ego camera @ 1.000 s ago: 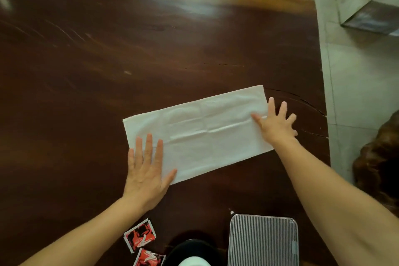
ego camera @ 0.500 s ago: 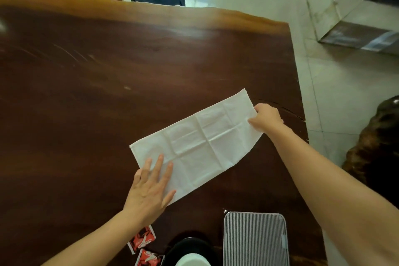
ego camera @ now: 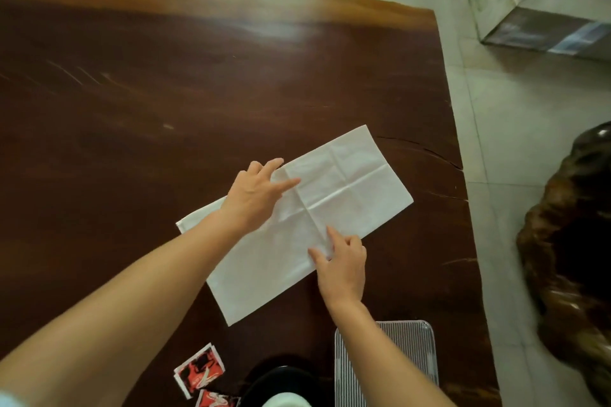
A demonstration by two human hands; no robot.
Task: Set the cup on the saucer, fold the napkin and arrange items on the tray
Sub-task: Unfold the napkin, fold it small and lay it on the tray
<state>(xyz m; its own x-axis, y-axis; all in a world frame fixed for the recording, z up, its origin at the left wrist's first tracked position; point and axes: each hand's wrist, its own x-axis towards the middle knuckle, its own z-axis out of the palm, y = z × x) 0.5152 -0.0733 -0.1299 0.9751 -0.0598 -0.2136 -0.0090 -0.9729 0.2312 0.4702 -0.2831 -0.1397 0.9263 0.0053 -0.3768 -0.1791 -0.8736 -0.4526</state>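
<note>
The white napkin (ego camera: 350, 188) lies flat on the dark brown wooden table (ego camera: 165, 92), near its right edge. It is a long strip, placed diagonally, with fold lines that cross in its middle.

The left hand (ego camera: 253, 196) rests on the far long edge of the napkin, about at the middle. Its fingers (ego camera: 291, 182) are stretched out and released; they lie on the paper and point to the right. They are not closed around anything.

The right hand (ego camera: 344, 269) is at the near long edge, close to the middle crease. Its thumb and forefinger pinch a small piece of the napkin between them, and the other fingers are curled in.

Behind the right forearm, near the bottom of the view, stands a grey ribbed tray (ego camera: 416, 353), partly hidden by the arm. Just left of it is a black saucer (ego camera: 281, 378) with a white object (ego camera: 287, 401) on it, cut by the picture's edge. Further left on the table lie 2 red, black and white sachets (ego camera: 198, 370). Pale floor (ego camera: 529, 158) tiles are to the right of the table.
</note>
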